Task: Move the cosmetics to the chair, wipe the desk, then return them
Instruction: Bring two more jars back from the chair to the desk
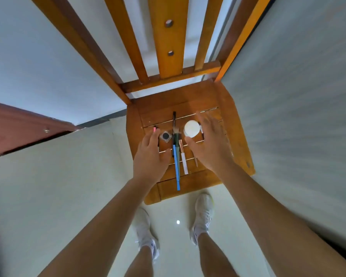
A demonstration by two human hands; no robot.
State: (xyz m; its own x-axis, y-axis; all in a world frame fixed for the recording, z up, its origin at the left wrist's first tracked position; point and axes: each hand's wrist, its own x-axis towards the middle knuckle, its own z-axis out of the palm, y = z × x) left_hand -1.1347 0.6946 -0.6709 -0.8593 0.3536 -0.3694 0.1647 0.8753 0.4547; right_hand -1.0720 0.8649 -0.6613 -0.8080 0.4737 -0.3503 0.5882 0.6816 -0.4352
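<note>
Both hands spread, holding nothing. Jar (191,128) sits just inside the right hand (210,144), brushes (176,164) between it and the left hand (150,152), on the chair (238,136). Jar looks rigid and slick, so grip its sides. Brushes look light, so pinch mid-handle.

The chair (158,108) is finished in orange-brown wood. On it are seen a white jar (191,128), a blue brush (176,168), a white brush (184,164) with a copper ferrule, a black pencil (174,118) and a black-centred pot (165,135). White shoes (203,212) are worn on a glossy cream floor (68,176).
</note>
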